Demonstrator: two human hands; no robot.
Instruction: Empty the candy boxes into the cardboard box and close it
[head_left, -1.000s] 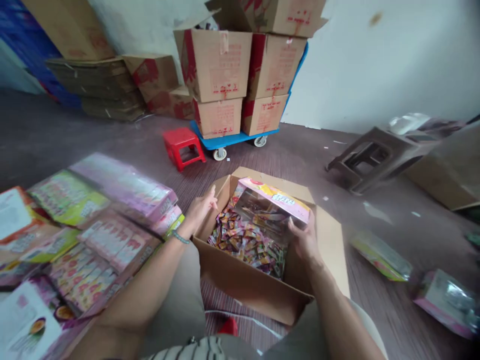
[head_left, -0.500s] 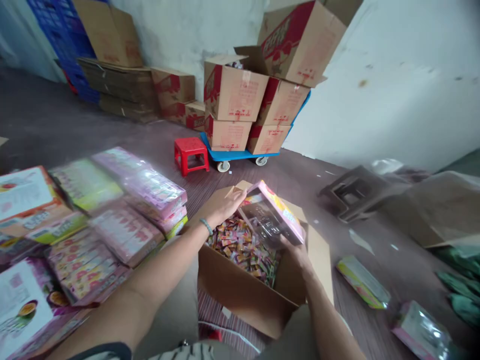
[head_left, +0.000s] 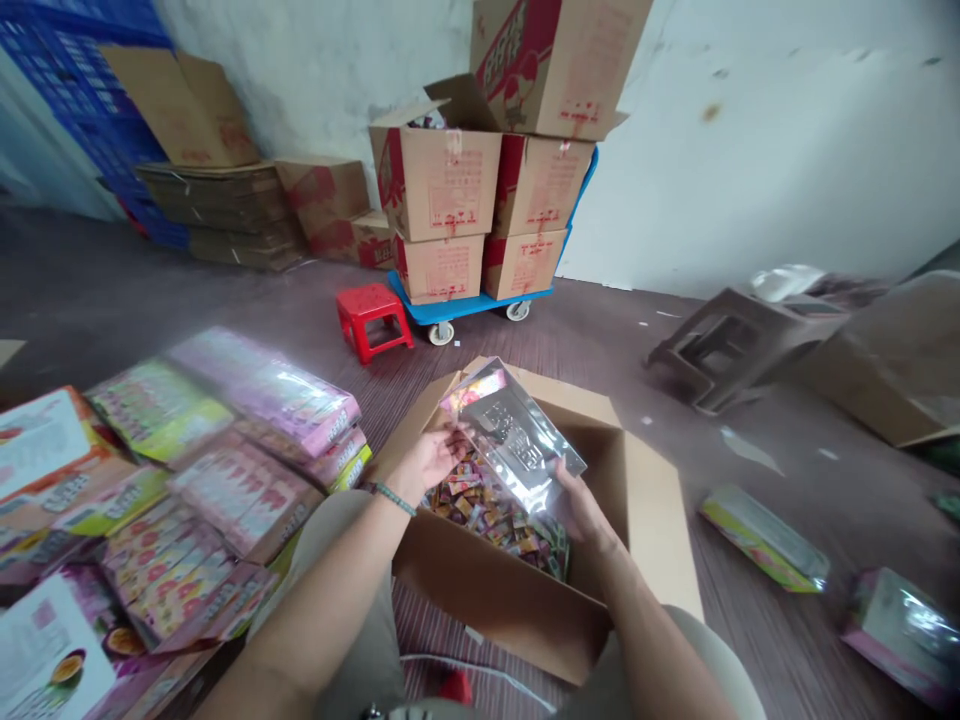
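Observation:
A packaging box with a clear plastic window and a pink and yellow printed end (head_left: 517, 430) is tilted over an open carton. My right hand (head_left: 581, 505) grips its lower right edge, thumb on the clear face. My left hand (head_left: 435, 455) is at the box's left end, palm partly up and fingers loosely curled; the fingertips are by its edge, and whether they touch it is hard to tell. Through the window the box looks dark, with no sweets visible in it. Below, the cardboard carton (head_left: 495, 590) between my knees holds many small wrapped packets (head_left: 487, 505).
Stacked printed packs (head_left: 240, 490) lie on the left. Two clear-topped packs, one green-edged (head_left: 765, 540) and one pink-edged (head_left: 904, 635), lie right. Ahead are a red stool (head_left: 373, 318), a blue trolley (head_left: 472, 305) with cartons, and a grey stool (head_left: 739, 345).
The box has turned so its clear window faces up toward me. My left hand has slid down from its top edge to the left end. My right hand keeps its grip.

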